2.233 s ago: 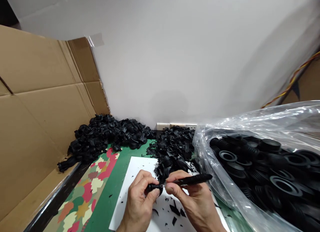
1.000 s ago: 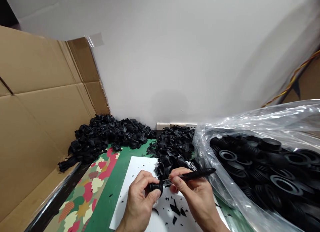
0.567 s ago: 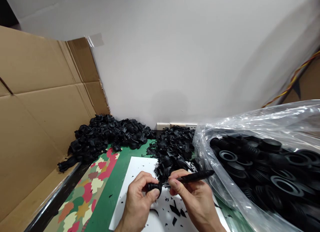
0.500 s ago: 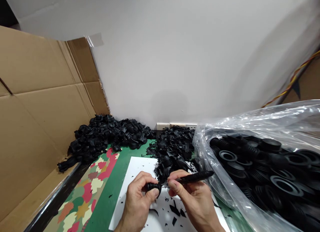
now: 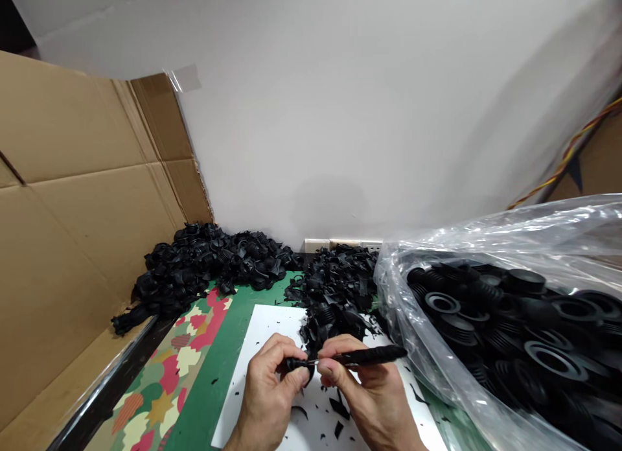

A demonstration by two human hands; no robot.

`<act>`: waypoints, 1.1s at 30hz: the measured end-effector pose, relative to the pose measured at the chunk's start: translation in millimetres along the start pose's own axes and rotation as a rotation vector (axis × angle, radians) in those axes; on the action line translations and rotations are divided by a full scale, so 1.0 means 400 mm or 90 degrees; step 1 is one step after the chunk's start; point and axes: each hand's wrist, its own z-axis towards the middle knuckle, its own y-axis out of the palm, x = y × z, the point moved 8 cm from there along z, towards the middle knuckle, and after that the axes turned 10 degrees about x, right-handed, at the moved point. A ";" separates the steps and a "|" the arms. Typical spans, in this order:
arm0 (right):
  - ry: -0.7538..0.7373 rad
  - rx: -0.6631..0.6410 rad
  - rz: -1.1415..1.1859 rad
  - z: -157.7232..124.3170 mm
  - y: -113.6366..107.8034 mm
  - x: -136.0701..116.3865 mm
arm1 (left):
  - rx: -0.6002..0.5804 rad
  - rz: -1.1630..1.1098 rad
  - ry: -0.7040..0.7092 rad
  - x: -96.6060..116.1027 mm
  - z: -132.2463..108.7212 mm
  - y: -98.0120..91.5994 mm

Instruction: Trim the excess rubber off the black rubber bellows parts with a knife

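Note:
My left hand pinches a small black ribbed rubber part between thumb and fingers. In my right hand is a craft knife, its thick handle wrapped in black and pointing right. The knife's thin metal end meets the right side of the rubber part; the fingers hide much of the blade. Below both hands lies a white sheet strewn with black rubber scraps.
Trimmed ribbed black parts are heaped at the back left, beside a cardboard panel. A pile of black scraps rises behind my hands. To the right, a clear plastic bag holds many black ribbed rubber bellows.
My right hand has shifted slightly left with the knife, closer to my left hand. The handle's far end has moved left and down. My left hand stays in nearly the same place.

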 end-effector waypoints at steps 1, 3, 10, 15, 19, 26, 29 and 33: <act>-0.029 0.000 -0.010 -0.002 0.002 -0.008 | 0.000 0.000 0.000 0.000 0.000 0.000; -0.102 0.008 -0.046 -0.009 0.004 -0.030 | -0.002 0.006 -0.003 -0.002 -0.002 0.002; -0.341 0.031 -0.211 -0.003 -0.016 -0.086 | -0.033 -0.009 0.003 -0.002 -0.012 0.015; -0.064 0.159 -0.101 0.055 -0.107 0.020 | -0.012 0.013 -0.003 -0.002 -0.008 0.009; 0.152 0.110 0.084 0.047 -0.085 0.083 | -0.006 0.026 -0.003 -0.003 -0.005 0.006; 0.196 0.051 0.155 0.029 -0.045 0.071 | -0.004 0.027 0.001 -0.003 -0.005 0.004; 0.144 0.022 0.095 0.025 -0.038 0.058 | -0.002 0.031 -0.002 -0.003 -0.004 0.003; 0.021 -0.018 0.027 0.028 -0.026 0.018 | 0.001 0.025 0.003 0.004 -0.003 0.002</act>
